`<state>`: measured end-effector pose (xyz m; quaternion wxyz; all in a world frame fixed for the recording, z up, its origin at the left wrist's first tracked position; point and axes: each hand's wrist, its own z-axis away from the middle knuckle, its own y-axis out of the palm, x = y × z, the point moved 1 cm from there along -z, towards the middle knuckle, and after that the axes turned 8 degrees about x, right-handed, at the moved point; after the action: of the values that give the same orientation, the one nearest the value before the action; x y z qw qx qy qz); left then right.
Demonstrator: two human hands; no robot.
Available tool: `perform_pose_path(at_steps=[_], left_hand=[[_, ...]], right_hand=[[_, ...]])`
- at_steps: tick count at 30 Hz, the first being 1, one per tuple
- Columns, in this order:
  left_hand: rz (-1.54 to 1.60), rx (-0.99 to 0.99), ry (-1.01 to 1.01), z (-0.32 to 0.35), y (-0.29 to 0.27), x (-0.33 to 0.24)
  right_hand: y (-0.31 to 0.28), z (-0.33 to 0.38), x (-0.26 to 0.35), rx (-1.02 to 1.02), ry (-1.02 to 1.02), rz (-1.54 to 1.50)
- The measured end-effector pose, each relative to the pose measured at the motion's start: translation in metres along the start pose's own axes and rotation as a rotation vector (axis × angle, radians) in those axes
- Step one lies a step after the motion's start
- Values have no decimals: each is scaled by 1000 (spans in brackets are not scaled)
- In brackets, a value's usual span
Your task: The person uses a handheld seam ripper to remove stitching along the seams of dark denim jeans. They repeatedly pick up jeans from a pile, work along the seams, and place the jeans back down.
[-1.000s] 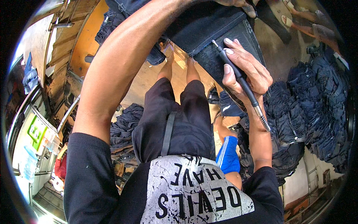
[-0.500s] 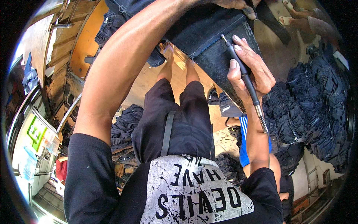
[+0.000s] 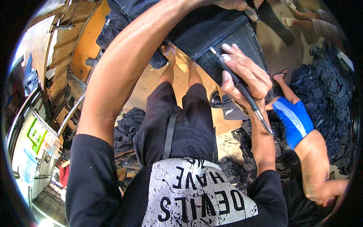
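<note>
My right hand (image 3: 247,73) is closed round a slim black rotary grinding pen (image 3: 238,82), its springy metal end pointing back along my forearm. The pen's pale tip rests at or just above the stitched hem of dark denim jeans (image 3: 206,28); contact is hard to tell. Under the hem a flat, scuffed dark panel (image 3: 247,39) sticks out. At the top edge, my left hand (image 3: 236,4) is closed on the far end of the denim, thumb near the hem's corner. Its other fingers are partly cut off by the picture's edge.
Piles of dark garments (image 3: 321,98) lie at the right, and another dark pile (image 3: 130,125) sits left of my legs. A bare-backed person in blue shorts (image 3: 295,117) is close on my right. Another person's sandalled feet (image 3: 289,15) show at the upper right.
My right hand and the pen have moved left and a little down along the hem. The person in blue shorts has moved out to the right from behind my right forearm.
</note>
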<state>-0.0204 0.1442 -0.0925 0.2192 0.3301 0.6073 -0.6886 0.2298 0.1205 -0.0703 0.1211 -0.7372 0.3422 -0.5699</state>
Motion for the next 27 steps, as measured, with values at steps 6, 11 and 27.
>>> perform_pose_path(at_steps=[6, 11, 27], left_hand=[[-403, -769, 166, 61, 9, -35], [525, -1019, -1020, 179, 84, -115], [1142, -765, -581, 212, 130, -99]], right_hand=[[-16, 13, -2, -286, 273, -9], [-15, 15, 2, -237, 226, -77], [18, 14, 24, -35, 35, -6]])
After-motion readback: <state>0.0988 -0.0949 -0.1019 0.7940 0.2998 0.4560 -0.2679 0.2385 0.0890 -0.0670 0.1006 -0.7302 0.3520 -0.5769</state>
